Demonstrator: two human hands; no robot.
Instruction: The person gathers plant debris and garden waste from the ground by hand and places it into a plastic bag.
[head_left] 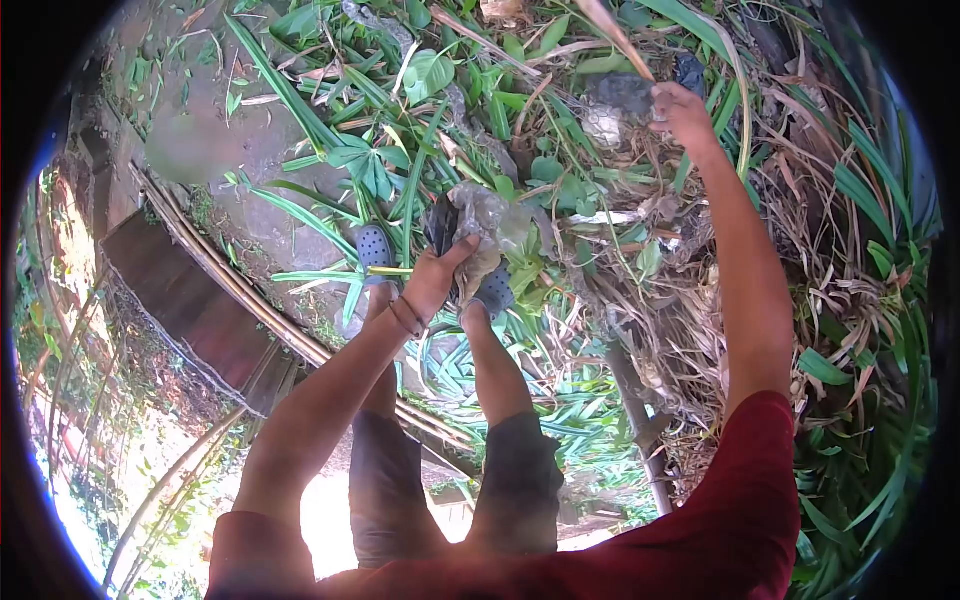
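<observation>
My left hand (438,278) is closed around crumpled clear plastic (490,215) and a dark folded piece (441,225), held in front of my legs just above my shoes. A thin yellow-green stem (388,271) sticks out to the left beside it. Farther out on the right, my right hand (685,117) is closed on the lower end of a long brown stalk (618,40), which runs up past the top edge of the view. A greyish plastic piece (608,110) lies among the litter right beside this hand.
Cut green leaves (300,110) and dry brown leaves (660,330) cover much of the ground. My blue clogs (374,247) stand among them. Left of me are long bamboo poles (235,280) and a dark sheet (190,300). A grey branch (465,115) lies ahead.
</observation>
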